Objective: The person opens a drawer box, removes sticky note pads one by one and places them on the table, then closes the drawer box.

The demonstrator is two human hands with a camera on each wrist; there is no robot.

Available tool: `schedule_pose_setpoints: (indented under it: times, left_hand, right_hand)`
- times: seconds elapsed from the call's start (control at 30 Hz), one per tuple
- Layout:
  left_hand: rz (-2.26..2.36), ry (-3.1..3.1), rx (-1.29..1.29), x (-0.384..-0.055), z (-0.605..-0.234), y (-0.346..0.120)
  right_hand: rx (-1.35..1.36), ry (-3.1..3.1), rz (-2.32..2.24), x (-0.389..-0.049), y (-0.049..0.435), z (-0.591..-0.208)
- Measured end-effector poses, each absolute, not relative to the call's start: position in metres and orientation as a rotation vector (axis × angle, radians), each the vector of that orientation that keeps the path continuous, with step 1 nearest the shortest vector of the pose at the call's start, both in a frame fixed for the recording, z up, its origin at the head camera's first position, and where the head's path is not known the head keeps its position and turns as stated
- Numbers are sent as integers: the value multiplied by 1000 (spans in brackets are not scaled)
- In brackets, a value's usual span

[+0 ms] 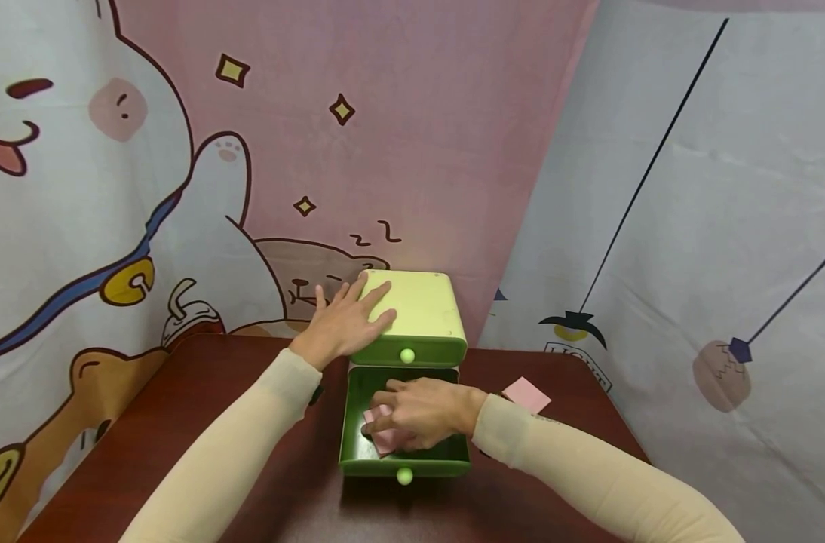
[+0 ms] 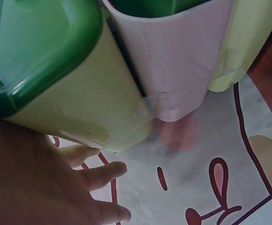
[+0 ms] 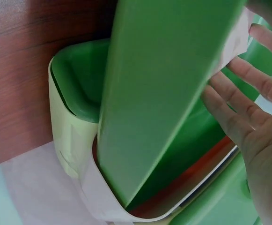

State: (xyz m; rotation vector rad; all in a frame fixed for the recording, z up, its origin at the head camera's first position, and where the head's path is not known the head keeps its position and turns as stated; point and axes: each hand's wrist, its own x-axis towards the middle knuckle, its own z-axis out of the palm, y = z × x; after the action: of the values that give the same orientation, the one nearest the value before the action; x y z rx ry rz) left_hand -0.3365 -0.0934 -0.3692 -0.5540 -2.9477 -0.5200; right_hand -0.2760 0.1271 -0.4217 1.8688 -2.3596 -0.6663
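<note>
A small drawer cabinet with a pale yellow top and green drawer fronts stands on the table. Its upper drawer is closed, while a lower green drawer is pulled out. Spread fingers of my left hand rest on the cabinet's top left edge; the left wrist view shows that hand beside the yellow casing. My right hand reaches into the pulled-out drawer and holds a pink paper square. In the right wrist view, its fingers are at the pink paper, partly behind the drawer wall.
Another pink paper square lies on the dark red-brown table, right of the cabinet near my right wrist. Behind the table hangs a cloth backdrop printed with cartoon animals. Light green round knobs stick out from the drawer fronts.
</note>
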Motion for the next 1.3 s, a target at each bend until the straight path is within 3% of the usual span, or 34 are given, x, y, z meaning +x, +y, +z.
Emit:
schedule_pose_setpoints:
  times: [0.57,1.3]
  left_hand:
    - [-520,-2954,-554,-338,-372,-92]
    - [-503,-2954,-567,-337,-368,-93]
  right_hand:
    - [1854,-2291,-620,-274,133,-431]
    - [1785,-2280,-374,-271,152,-413]
